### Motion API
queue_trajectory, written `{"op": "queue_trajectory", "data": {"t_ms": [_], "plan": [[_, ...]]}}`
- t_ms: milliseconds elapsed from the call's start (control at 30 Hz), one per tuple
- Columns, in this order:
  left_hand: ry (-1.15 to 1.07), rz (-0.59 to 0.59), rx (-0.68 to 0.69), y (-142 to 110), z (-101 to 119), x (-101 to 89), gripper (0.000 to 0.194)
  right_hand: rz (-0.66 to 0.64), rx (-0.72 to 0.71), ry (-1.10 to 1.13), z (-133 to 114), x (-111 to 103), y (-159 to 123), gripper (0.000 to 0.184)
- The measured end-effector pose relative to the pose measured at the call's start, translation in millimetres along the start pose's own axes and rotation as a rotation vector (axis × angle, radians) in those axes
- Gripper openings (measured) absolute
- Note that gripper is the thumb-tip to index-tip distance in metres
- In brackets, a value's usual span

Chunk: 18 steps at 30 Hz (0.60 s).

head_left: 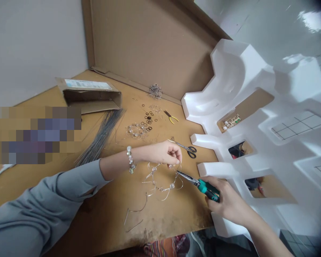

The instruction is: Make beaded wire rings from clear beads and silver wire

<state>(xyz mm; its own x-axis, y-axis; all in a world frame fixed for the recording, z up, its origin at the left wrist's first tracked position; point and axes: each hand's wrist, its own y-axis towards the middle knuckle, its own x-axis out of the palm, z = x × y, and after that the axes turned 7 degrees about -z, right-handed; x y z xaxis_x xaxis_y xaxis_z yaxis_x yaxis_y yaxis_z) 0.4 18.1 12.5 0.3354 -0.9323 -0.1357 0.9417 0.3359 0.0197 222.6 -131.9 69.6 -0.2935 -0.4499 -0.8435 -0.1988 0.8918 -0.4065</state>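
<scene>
My left hand (163, 152) is closed in a pinch on a looped wire piece strung with clear beads (162, 180), holding it just above the wooden board (109, 200). A beaded bracelet (130, 160) sits on that wrist. My right hand (227, 200) is wrapped round the green handles of a pair of pliers (200, 184). The pliers' thin jaws touch the wire just below my left fingers.
Black-handled scissors (188, 150), yellow-handled pliers (171, 117), small dark rings (148, 119), a beaded coil (136, 130), a bundle of straight wires (101, 137) and bent wire offcuts (135, 212) lie on the board. An open cardboard box (91, 94) is behind, white foam packing (246, 117) to the right.
</scene>
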Motion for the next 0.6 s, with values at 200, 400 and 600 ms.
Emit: {"op": "queue_trajectory", "data": {"t_ms": [200,400,600], "plan": [[0.123,0.012,-0.003,-4,9,3.0,0.012,-0.041,-0.006,0.025,-2,-2,1,0.034],[0.137,0.013,-0.020,-6,13,5.2,0.012,-0.058,0.044,0.105,3,3,0,0.031],[0.172,0.002,-0.010,-8,12,6.0,0.013,-0.113,0.056,0.168,8,7,0,0.031]]}}
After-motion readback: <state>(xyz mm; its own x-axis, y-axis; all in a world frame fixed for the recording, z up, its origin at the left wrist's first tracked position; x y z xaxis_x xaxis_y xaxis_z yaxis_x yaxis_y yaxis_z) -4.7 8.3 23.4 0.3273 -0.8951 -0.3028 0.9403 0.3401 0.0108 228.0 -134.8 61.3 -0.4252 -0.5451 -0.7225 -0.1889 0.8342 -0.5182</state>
